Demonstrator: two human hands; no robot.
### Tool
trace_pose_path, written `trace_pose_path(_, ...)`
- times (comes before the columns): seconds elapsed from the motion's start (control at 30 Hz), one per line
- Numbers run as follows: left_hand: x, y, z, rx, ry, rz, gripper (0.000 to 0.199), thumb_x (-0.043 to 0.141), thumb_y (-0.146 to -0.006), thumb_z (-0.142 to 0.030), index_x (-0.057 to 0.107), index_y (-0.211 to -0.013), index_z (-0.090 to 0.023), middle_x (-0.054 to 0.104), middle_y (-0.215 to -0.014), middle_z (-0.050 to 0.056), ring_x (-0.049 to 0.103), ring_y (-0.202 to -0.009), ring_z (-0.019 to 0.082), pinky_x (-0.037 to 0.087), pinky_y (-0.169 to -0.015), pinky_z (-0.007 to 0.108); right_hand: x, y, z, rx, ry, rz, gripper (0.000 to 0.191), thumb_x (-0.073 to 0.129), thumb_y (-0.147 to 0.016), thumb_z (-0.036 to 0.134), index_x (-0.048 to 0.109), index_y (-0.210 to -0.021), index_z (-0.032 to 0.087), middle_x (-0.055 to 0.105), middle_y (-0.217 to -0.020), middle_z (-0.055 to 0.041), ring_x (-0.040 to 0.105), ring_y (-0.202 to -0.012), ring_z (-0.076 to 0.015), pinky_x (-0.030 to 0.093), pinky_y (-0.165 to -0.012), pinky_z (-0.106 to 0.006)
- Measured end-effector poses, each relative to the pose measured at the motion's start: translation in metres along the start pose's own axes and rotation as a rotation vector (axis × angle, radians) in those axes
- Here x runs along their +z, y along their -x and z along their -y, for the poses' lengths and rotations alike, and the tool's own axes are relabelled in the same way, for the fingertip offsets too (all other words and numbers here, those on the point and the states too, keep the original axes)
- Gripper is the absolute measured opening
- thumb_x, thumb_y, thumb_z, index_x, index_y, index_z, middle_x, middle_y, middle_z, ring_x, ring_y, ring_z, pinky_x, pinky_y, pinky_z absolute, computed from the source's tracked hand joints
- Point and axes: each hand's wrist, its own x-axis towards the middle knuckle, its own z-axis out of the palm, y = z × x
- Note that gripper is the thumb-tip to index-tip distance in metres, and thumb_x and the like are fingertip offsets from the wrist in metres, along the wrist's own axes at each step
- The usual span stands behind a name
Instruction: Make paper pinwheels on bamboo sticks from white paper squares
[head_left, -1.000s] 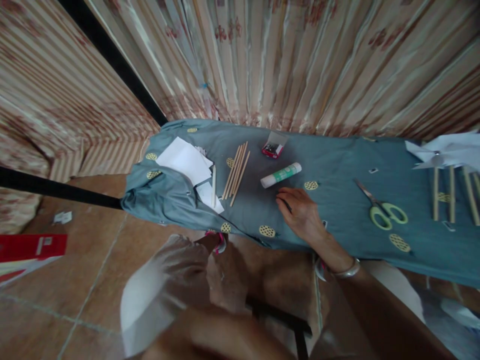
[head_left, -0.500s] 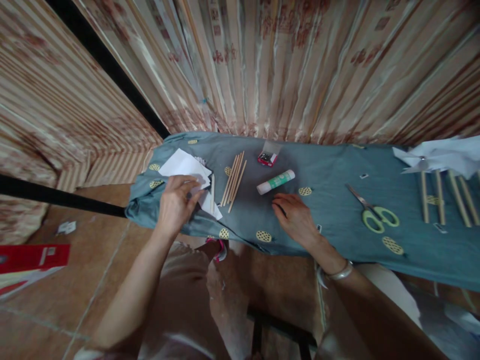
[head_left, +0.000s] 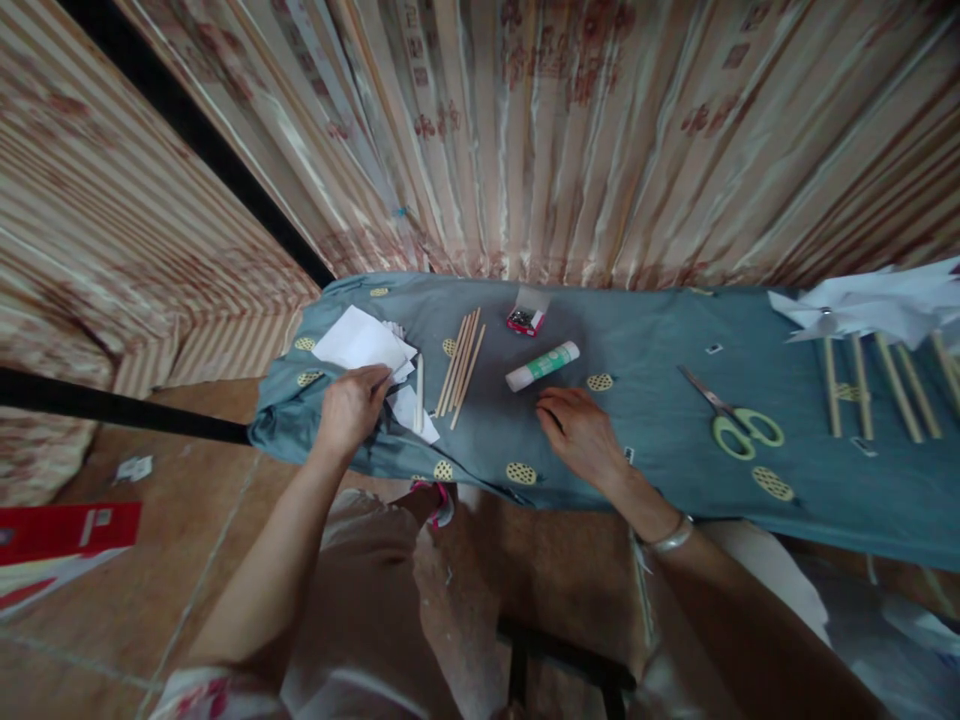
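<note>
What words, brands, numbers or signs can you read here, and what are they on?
No text is legible.
White-and-green tube: label too blurred to read.
Red packet at left: white label too small to read.
Red box: any print too small.
Curtain: printed marks too blurred.

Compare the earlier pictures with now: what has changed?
The left hand has moved forward from the bottom of the view to the white paper, its fingers at the near edge; any grip is unclear. The right hand stays beside the glue stick; wooden sticks and scissors lie unmoved.
</note>
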Motion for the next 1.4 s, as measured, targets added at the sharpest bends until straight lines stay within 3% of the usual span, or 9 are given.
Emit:
trace_pose_path(0.4,-0.005,-0.013,0.000,-0.327,0.101,-0.078,0.021,0.063,-0.075,-0.033,0.074,-0.078,-0.017,0.077,-0.087,0.010,0.071,-0.083,0.027,0.048,-0.072,0.030,0.002,-0.002,-0.001,0.022,-0.005,0.000,0.024,0.047,-0.093,0.020,0.070,-0.087,0.020,0.072,-0.102,-0.0100,0.063,-0.096,-0.0251,0.051,-0.092,-0.042)
trace_pose_path(0.57,-0.009,-0.016,-0.003,-0.356,0.133,-0.090,0.024,0.063,-0.073,-0.041,0.069,-0.067,-0.018,0.072,-0.068,0.006,0.065,-0.066,0.022,0.043,-0.062,0.028,0.001,-0.003,0.000,0.023,-0.017,-0.003,0.023,0.047,-0.093,0.019,0.069,-0.086,0.020,0.072,-0.100,-0.0097,0.063,-0.095,-0.0249,0.051,-0.090,-0.041)
trace_pose_path(0.77,-0.016,-0.018,-0.005,-0.299,0.077,-0.099,0.041,0.052,-0.080,-0.047,0.053,-0.049,-0.020,0.053,-0.046,0.003,0.057,-0.058,0.019,0.035,-0.060,0.029,0.000,-0.005,0.003,0.027,0.017,0.014,0.021,0.049,-0.092,0.017,0.068,-0.084,0.020,0.071,-0.098,-0.0091,0.062,-0.093,-0.0242,0.051,-0.089,-0.038)
trace_pose_path(0.87,-0.016,-0.017,-0.005,-0.306,0.078,-0.087,0.040,0.052,-0.079,-0.045,0.055,-0.049,-0.019,0.054,-0.046,0.002,0.058,-0.058,0.019,0.037,-0.061,0.029,-0.001,-0.006,0.003,0.022,0.035,0.033,0.021,0.048,-0.093,0.017,0.067,-0.086,0.019,0.071,-0.098,-0.0092,0.061,-0.093,-0.0243,0.050,-0.089,-0.038)
trace_pose_path(1.07,-0.021,-0.017,-0.010,-0.352,0.186,-0.105,0.021,0.062,-0.069,-0.034,0.070,-0.072,-0.016,0.073,-0.073,0.009,0.070,-0.078,0.026,0.049,-0.072,0.029,-0.003,-0.006,0.004,0.014,0.049,0.086,0.022,0.047,-0.093,0.016,0.068,-0.085,0.016,0.070,-0.099,-0.0105,0.061,-0.095,-0.0249,0.051,-0.089,-0.038)
trace_pose_path(1.23,-0.038,-0.008,-0.042,-0.158,0.392,-0.300,0.023,0.063,-0.073,-0.036,0.072,-0.081,-0.016,0.075,-0.098,0.011,0.068,-0.099,0.025,0.047,-0.095,0.035,-0.009,0.002,0.006,0.045,-0.039,0.075,0.022,0.050,-0.090,0.013,0.067,-0.104,0.015,0.069,-0.115,-0.0134,0.062,-0.108,-0.0238,0.050,-0.098,-0.039)
trace_pose_path(1.33,-0.042,0.002,-0.079,-0.190,0.719,-0.313,0.026,0.072,-0.066,-0.040,0.072,-0.078,-0.016,0.073,-0.078,0.005,0.067,-0.075,0.019,0.053,-0.079,0.032,-0.018,0.008,0.003,0.119,-0.136,0.059,0.028,0.052,-0.090,0.015,0.064,-0.116,0.015,0.068,-0.121,-0.0139,0.063,-0.113,-0.0239,0.048,-0.102,-0.040)
trace_pose_path(1.4,-0.039,0.010,-0.109,-0.246,0.945,-0.250,0.027,0.079,-0.060,-0.037,0.069,-0.073,-0.015,0.067,-0.065,0.000,0.061,-0.061,0.014,0.053,-0.067,0.027,-0.026,0.011,-0.001,0.185,-0.255,0.044,0.031,0.055,-0.089,0.020,0.062,-0.119,0.017,0.068,-0.123,-0.0128,0.064,-0.113,-0.0238,0.049,-0.101,-0.040)
